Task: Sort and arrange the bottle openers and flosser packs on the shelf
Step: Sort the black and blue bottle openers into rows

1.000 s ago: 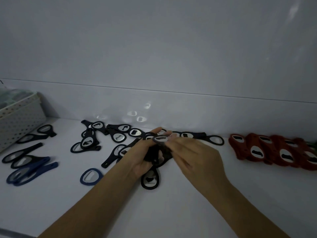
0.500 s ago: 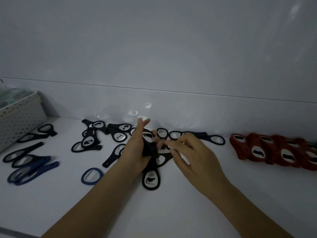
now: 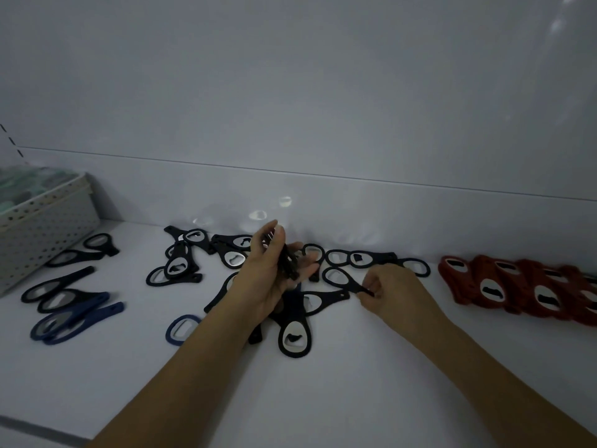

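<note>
On the white shelf (image 3: 323, 399), seen from the head camera, the left hand (image 3: 265, 279) grips a stack of black bottle openers (image 3: 287, 263) upright, while just beside it the right hand (image 3: 392, 294) pinches the handle tip of a single black opener (image 3: 342, 279) lying flat among the scattered ones.

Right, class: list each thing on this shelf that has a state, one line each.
Left hand: holds a stack of black bottle openers.
Right hand: pinches the handle of one black flat opener lying on the shelf.
Row of red openers: overlapped, sorted.
Blue openers: loosely piled.
White perforated basket: filled.
</note>
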### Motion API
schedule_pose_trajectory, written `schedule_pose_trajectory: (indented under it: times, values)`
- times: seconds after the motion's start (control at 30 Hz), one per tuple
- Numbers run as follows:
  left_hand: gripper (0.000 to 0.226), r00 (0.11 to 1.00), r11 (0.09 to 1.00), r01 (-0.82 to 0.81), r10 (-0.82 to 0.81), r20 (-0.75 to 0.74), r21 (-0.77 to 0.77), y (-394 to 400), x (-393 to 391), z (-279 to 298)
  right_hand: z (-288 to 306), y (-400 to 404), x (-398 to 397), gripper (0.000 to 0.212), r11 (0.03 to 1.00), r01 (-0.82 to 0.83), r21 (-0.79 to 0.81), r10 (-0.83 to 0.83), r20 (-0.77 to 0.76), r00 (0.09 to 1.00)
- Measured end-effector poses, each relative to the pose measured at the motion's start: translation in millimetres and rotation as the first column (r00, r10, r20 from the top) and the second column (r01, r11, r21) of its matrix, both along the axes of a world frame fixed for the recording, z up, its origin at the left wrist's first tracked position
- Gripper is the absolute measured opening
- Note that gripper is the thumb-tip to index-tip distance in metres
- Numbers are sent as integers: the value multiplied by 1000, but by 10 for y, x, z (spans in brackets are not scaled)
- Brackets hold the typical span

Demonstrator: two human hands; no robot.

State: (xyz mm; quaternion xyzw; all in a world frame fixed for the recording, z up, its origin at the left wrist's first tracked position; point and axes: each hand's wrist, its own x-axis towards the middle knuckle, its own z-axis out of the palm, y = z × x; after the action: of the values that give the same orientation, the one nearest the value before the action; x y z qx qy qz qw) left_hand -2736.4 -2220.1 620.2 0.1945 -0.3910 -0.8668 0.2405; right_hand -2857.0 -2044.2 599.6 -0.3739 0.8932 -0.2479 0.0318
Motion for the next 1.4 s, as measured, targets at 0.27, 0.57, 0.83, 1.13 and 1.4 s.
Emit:
schedule_pose_trajectory:
  times: [0.27, 0.57, 0.83, 1.13, 1.4]
  values:
    - [39, 998, 999, 17, -15, -63, 37, 46, 12, -53, 190, -46, 53, 24, 938, 238, -254, -98, 463, 881]
    - [49, 997, 978, -38, 52, 61, -207, 33, -34, -110, 245, -455, 454, 8, 912, -149, -382, 101, -145, 984]
    - [22, 986, 956, -135, 156, 64, -261, -86, -14, -125, 32, -207, 174, 23, 973, -226, -55, 222, -72, 973]
    - [39, 998, 991, -40, 34, -46, -128, -91, -7, -104, 18, -176, 29, 32, 993, -13, -117, 33, 171, 985]
    - [44, 996, 989, 66, -74, -55, -132, -15, -15, -113, 269, -209, 207, 20, 778, 230, -584, -30, 330, 943]
